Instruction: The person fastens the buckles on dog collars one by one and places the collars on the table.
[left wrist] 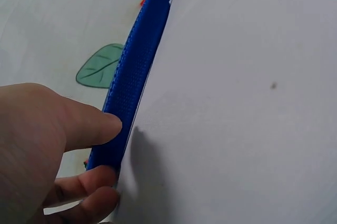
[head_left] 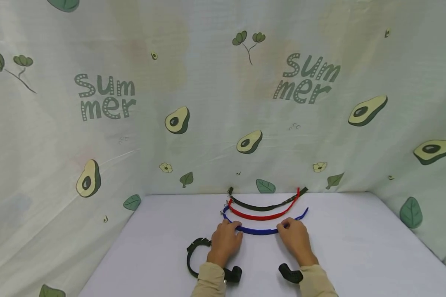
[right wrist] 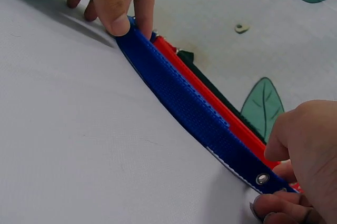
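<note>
A blue collar [head_left: 260, 232] with metal eyelets [right wrist: 262, 179] stands on its edge, bowed toward me. My left hand [head_left: 226, 240] pinches its left part; in the left wrist view the thumb [left wrist: 100, 126] lies on the near face of the band. Around the eyelet end, on the right, my right hand [head_left: 294, 239] holds the collar between thumb and fingers. Just behind it curves a red collar [head_left: 262, 217], and farther back a dark green collar [head_left: 262, 208]. Their metal fittings gather at the left ends.
A black looped collar [head_left: 188, 260] lies left of my left hand, partly behind the forearm. Black devices sit by my left wrist [head_left: 233, 274] and right wrist [head_left: 290, 274]. The white table [head_left: 357, 247] meets a printed cloth backdrop [head_left: 208, 156] behind the collars.
</note>
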### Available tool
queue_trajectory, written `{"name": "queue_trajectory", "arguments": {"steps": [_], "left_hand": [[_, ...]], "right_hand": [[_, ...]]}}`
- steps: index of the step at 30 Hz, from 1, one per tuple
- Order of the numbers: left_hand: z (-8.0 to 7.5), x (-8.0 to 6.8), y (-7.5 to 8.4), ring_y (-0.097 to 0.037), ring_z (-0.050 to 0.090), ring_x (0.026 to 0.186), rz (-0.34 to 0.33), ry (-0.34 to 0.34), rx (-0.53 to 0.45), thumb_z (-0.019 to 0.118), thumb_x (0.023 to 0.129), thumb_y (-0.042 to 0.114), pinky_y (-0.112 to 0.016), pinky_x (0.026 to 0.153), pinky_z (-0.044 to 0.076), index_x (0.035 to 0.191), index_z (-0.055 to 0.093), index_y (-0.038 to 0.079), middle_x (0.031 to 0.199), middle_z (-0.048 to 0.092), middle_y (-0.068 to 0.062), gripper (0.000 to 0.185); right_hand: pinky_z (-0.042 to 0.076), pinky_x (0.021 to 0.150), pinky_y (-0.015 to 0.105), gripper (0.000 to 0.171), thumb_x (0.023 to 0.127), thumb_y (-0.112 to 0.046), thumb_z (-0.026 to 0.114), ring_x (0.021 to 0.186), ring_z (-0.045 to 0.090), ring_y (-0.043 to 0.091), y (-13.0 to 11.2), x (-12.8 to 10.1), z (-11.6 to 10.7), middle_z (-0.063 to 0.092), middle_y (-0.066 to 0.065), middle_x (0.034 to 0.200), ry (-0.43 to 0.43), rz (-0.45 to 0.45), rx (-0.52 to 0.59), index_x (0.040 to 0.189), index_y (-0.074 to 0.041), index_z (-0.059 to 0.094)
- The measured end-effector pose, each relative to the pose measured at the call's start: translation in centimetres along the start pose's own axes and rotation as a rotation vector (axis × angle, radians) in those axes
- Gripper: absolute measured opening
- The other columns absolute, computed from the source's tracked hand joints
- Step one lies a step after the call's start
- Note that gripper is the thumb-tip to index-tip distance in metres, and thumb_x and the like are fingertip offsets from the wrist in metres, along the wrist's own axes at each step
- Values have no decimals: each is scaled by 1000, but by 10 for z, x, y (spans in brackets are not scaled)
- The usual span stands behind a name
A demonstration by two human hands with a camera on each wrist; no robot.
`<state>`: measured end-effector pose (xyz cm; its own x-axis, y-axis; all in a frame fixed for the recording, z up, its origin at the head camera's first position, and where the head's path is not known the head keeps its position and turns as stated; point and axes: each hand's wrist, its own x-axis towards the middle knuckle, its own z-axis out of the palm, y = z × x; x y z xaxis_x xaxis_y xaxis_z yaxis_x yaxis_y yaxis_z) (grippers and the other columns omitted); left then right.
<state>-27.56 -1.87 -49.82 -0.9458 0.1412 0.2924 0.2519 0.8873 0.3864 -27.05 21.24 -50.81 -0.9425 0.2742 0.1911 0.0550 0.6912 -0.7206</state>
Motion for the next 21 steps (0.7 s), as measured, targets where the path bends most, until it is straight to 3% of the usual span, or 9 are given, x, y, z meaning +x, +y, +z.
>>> {"name": "queue_trajectory", "arguments": {"steps": [3,7,13,21], "left_hand": [[1,1,-1,-28,64,93,-23,0,-2,77,87,25,-46,69,53,112,76,20,104,65,-10,26],[2,0,-4,-27,65,92,-28,13,-4,78,87,26,-45,69,54,108,76,19,100,65,-7,23],[1,-2,-4,-20,65,82,20,94,-37,78,87,27,-39,61,50,100,77,22,91,64,-1,14],[-2,-10,3,-15,62,79,-48,89,-100,76,89,30,-38,61,48,103,76,27,90,64,3,15]], "right_hand": [[49,83,53,26,89,-18,63,93,62,35,1,-1,-3,67,15,92,-11,5,-4,102,4,70],[50,77,50,19,88,-18,63,84,62,31,1,-2,-3,65,13,87,0,12,-10,91,1,67],[49,70,48,12,85,-14,64,76,60,28,2,-4,0,60,11,80,112,0,4,80,-3,64],[46,74,48,11,82,-8,65,83,58,33,2,-5,3,60,16,85,221,20,105,86,2,68]]}}
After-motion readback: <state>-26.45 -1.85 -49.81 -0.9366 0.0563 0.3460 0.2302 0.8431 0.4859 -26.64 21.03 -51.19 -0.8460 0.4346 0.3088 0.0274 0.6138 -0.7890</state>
